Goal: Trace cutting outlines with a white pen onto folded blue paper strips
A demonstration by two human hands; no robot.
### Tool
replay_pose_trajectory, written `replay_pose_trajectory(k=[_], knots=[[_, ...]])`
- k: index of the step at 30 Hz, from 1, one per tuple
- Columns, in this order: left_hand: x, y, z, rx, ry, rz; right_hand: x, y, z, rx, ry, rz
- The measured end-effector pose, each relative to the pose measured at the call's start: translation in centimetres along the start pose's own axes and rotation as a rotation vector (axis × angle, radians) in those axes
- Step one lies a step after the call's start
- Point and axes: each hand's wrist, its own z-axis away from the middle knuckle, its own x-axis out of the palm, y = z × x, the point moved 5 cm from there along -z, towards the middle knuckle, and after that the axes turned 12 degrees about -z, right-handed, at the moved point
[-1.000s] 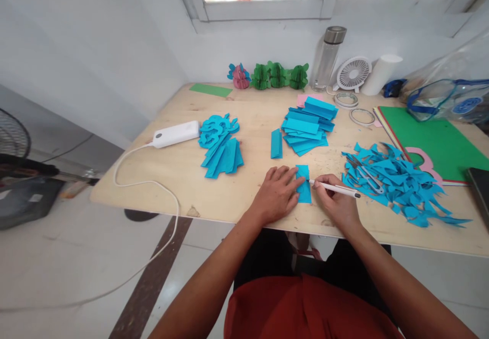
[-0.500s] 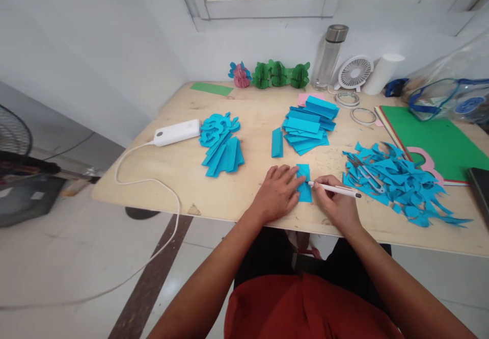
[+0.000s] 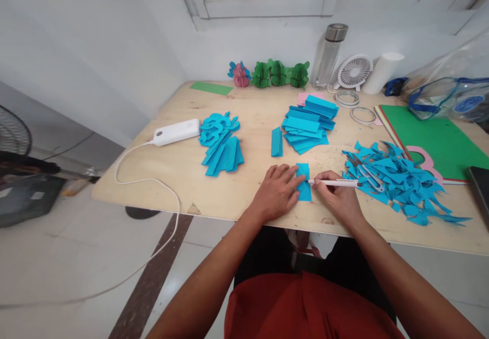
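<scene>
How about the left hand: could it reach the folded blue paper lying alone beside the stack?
Probably yes: the folded paper lies just beyond the left hand, with only the table between. The hand rests on the small blue sheet, though, so it would likely have to lift off.

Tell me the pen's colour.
The pen in the right hand is mostly white; head view shows it best.

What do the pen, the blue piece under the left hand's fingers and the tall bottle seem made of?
Pen: probably white plastic, by its smooth, even look.
Blue piece: matte paper or thin card, flat with straight edges.
Tall bottle: glass or clear plastic, being see-through; its lid looks like metal, silver-grey with a soft sheen.
</scene>
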Motion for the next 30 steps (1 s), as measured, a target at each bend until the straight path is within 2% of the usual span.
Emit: replay_pose_trajectory(k=[13, 30], knots=[[-0.1, 0.1, 0.0, 0.002, -0.006, 0.012, -0.1, -0.4, 1.0, -0.069, 0.037, 0.045], [-0.1, 0.1, 0.0, -0.003, -0.004, 0.017, -0.5, -0.7, 2.1, -0.082, 0.075, 0.119]])
